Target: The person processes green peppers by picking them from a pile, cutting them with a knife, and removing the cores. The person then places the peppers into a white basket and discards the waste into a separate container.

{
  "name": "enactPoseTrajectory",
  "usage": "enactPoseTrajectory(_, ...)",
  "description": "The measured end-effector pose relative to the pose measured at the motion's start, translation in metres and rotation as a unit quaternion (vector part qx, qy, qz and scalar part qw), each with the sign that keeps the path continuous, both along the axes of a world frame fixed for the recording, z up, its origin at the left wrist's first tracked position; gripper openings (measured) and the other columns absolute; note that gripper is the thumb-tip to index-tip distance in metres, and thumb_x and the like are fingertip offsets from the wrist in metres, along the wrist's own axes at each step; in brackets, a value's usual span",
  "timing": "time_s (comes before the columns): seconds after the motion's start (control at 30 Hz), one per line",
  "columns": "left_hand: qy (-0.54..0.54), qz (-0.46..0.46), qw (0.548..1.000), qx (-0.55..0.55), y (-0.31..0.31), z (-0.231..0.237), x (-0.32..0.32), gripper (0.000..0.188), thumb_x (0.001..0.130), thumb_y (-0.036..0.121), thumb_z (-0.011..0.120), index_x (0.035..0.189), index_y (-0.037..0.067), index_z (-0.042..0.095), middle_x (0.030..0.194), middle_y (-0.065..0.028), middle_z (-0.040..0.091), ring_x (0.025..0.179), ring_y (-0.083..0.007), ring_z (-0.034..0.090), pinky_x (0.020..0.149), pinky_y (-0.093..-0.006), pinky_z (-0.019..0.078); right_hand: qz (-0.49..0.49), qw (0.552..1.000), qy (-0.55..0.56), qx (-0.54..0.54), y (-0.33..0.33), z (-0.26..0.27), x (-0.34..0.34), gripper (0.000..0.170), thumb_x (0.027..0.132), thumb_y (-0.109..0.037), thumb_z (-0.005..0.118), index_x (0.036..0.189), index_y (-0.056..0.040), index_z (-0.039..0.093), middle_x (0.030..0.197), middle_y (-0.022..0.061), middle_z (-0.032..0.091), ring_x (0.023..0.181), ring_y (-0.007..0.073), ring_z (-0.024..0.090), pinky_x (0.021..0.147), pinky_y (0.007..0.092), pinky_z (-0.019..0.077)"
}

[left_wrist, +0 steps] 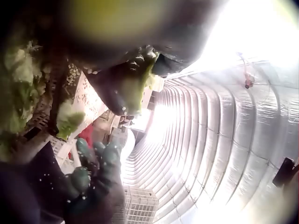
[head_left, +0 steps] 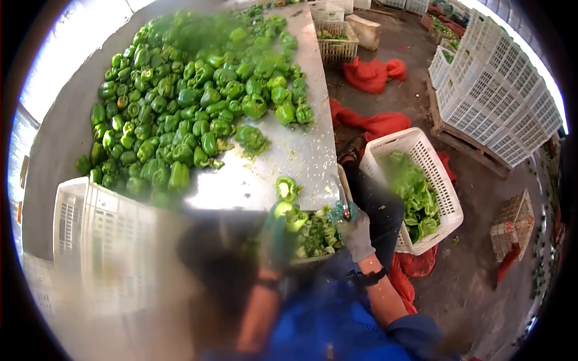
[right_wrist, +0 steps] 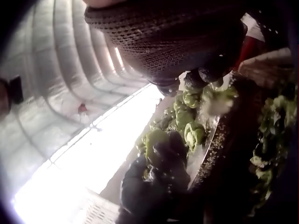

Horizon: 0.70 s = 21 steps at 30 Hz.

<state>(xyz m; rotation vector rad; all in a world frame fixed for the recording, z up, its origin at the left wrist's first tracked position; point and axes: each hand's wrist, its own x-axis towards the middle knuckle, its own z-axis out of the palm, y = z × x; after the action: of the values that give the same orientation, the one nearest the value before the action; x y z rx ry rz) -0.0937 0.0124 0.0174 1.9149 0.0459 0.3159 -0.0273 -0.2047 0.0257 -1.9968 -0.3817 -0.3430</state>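
your left hand point(head_left: 278, 240) grips a green pepper point(head_left: 295, 220) at its finger end, another pepper point(head_left: 288, 188) just beyond. right of it, your right hand point(head_left: 356, 233) has bent fingers; you cannot tell what they hold.

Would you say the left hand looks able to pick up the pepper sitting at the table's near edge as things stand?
Probably not straight away: that pepper sits close by with nothing apparent in between, but the left hand already holds another pepper.
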Motion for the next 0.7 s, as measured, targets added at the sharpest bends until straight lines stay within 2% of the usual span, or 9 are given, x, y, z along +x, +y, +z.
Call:
enactPoseTrajectory(0.17,0.054,-0.009,0.989,-0.135,-0.007,-0.007,0.002,0.053,0.115,0.033,0.051,0.158,0.003,0.047,0.146,-0.0158,0.062,0.124,-0.0273,0.069,0.092,-0.0390,0.0640,0.018,0.997,-0.014,-0.070,0.018,0.029,-0.003,0.028,0.088,-0.013,0.085,0.111,-0.0037,0.071,0.089,0.0130,0.072,0.075,0.0301,0.071,0.067,0.0413,0.0579)
enactPoseTrajectory(0.23,0.050,-0.021,0.989,-0.137,-0.008,-0.019,-0.003,0.055,0.115,0.036,0.052,0.157,0.001,0.049,0.140,-0.0142,0.064,0.118,-0.0235,0.069,0.090,-0.0354,0.0634,0.046,0.973,-0.145,-0.176,0.024,0.016,0.001,0.036,0.090,-0.016,0.083,0.121,-0.0068,0.069,0.102,0.0130,0.074,0.080,0.0303,0.074,0.071,0.0424,0.0597)
enactPoseTrajectory(0.27,0.070,-0.026,0.993,-0.097,-0.008,-0.020,-0.002,0.056,0.115,0.038,0.053,0.156,0.001,0.051,0.134,-0.0122,0.066,0.113,-0.0208,0.069,0.088,-0.0339,0.0630,0.102,0.965,-0.106,-0.218,0.025,0.023,0.007,0.041,0.093,-0.023,0.079,0.129,-0.0097,0.067,0.114,0.0133,0.074,0.082,0.0308,0.074,0.075,0.0433,0.0604)
enactPoseTrajectory(0.37,0.023,-0.012,0.996,-0.083,-0.022,-0.005,0.000,0.053,0.114,0.036,0.056,0.153,0.000,0.055,0.118,-0.0058,0.071,0.099,-0.0142,0.068,0.082,-0.0304,0.0614,0.179,0.932,-0.127,-0.289,0.031,0.015,0.016,0.029,0.093,-0.016,0.071,0.122,-0.0093,0.069,0.113,0.0110,0.069,0.088,0.0333,0.073,0.076,0.0451,0.0596)
enactPoseTrajectory(0.4,0.098,-0.024,0.971,-0.218,-0.024,0.010,-0.001,0.052,0.113,0.032,0.058,0.154,0.000,0.055,0.118,-0.0055,0.071,0.099,-0.0139,0.068,0.082,-0.0301,0.0614,0.203,0.914,-0.189,-0.298,0.032,0.013,0.022,0.023,0.091,-0.011,0.069,0.113,-0.0082,0.072,0.105,0.0130,0.072,0.087,0.0353,0.073,0.076,0.0474,0.0593)
enactPoseTrajectory(0.43,0.172,-0.033,0.921,-0.348,-0.025,0.017,-0.004,0.051,0.112,0.027,0.059,0.155,0.000,0.054,0.117,-0.0052,0.071,0.099,-0.0136,0.068,0.082,-0.0298,0.0613,0.205,0.913,-0.186,-0.298,0.032,0.010,0.026,0.023,0.091,-0.011,0.069,0.113,-0.0082,0.072,0.105,0.0130,0.072,0.087,0.0353,0.073,0.076,0.0474,0.0593)
enactPoseTrajectory(0.53,0.151,-0.054,0.896,-0.413,-0.018,-0.003,-0.008,0.051,0.110,0.023,0.063,0.154,-0.002,0.054,0.131,-0.0100,0.069,0.112,-0.0189,0.069,0.093,-0.0342,0.0611,0.125,0.977,0.162,-0.053,0.040,0.044,0.030,0.009,0.090,-0.013,0.072,0.088,-0.0043,0.070,0.078,0.0159,0.069,0.071,0.0353,0.071,0.068,0.0449,0.0562)
enactPoseTrajectory(0.63,0.105,-0.061,0.901,-0.417,-0.017,-0.003,-0.005,0.052,0.109,0.021,0.064,0.154,-0.004,0.052,0.140,-0.0141,0.067,0.122,-0.0249,0.068,0.103,-0.0396,0.0589,0.010,0.998,0.067,-0.011,0.024,-0.005,0.038,0.016,0.092,-0.017,0.079,0.093,-0.0027,0.071,0.071,0.0114,0.064,0.061,0.0221,0.062,0.061,0.0383,0.0513)
enactPoseTrajectory(0.7,0.108,-0.031,0.900,-0.422,-0.019,-0.002,0.000,0.053,0.109,0.019,0.064,0.155,-0.004,0.051,0.139,-0.0142,0.067,0.120,-0.0242,0.069,0.099,-0.0383,0.0607,0.018,0.998,0.051,-0.041,0.019,0.018,0.022,0.018,0.091,-0.014,0.080,0.103,-0.0013,0.074,0.075,0.0113,0.065,0.064,0.0208,0.063,0.060,0.0360,0.0523)
